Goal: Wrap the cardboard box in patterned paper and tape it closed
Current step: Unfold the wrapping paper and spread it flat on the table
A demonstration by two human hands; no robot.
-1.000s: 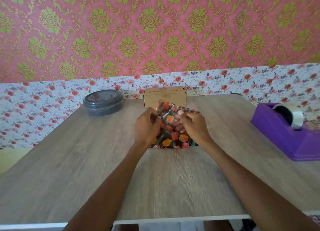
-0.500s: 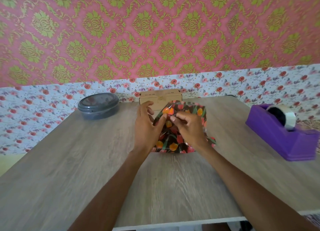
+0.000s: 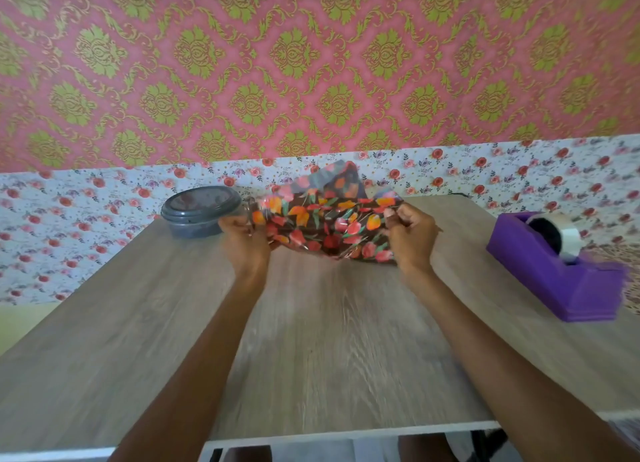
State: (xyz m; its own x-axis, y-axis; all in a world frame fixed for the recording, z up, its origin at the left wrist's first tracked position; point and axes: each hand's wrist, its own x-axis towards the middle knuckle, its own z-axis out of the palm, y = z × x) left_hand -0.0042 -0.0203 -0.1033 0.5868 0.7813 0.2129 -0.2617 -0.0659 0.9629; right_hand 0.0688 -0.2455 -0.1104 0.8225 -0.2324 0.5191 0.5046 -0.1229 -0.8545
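A pale wood-grain table (image 3: pixel 311 357) is set against a wall (image 3: pixel 311 63) papered in pink and green above a band of small red flowers. A grey lidded tub (image 3: pixel 199 212) is seen at the table's far left, and a purple tape dispenser (image 3: pixel 554 271) (a roll of tape mounted on it) at the right. The paper (image 3: pixel 329 226), dark with red and orange tulips and creased, is held spread above the table's far middle, its left edge gripped by the left hand (image 3: pixel 244 240) and its right edge pinched by the right hand (image 3: pixel 412 234).

Dark tulip-print paper (image 3: pixel 325 226) — crumpled, stretched wide, raised at far centre, purple tape dispenser (image 3: pixel 540 271) — right side.
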